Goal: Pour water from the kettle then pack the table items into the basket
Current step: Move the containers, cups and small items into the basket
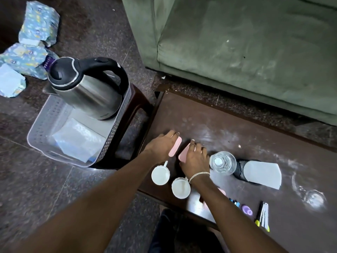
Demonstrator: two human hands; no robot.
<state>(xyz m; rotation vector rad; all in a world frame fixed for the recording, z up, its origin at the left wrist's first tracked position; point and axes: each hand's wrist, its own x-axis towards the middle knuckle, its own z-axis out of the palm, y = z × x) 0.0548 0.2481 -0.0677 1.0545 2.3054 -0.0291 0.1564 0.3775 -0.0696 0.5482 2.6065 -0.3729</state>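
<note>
Kettle (87, 92) in basket (39, 130) | fingers of both hands (164, 145) (195, 157) curled on pink pieces (175, 146) | cups (160, 175) beside

Both forearms are bare from the lower edge of the picture up to the hands, with no sleeves showing. The right hand (194, 157) has a thin silver-coloured chain bracelet (199, 175) of small links around its wrist, while the left hand (162, 146) has a bare wrist and what looks like a slim ring on one finger. The nails on both hands are short and pale, and dark blue trousers (169, 232) show low between the arms.
</note>
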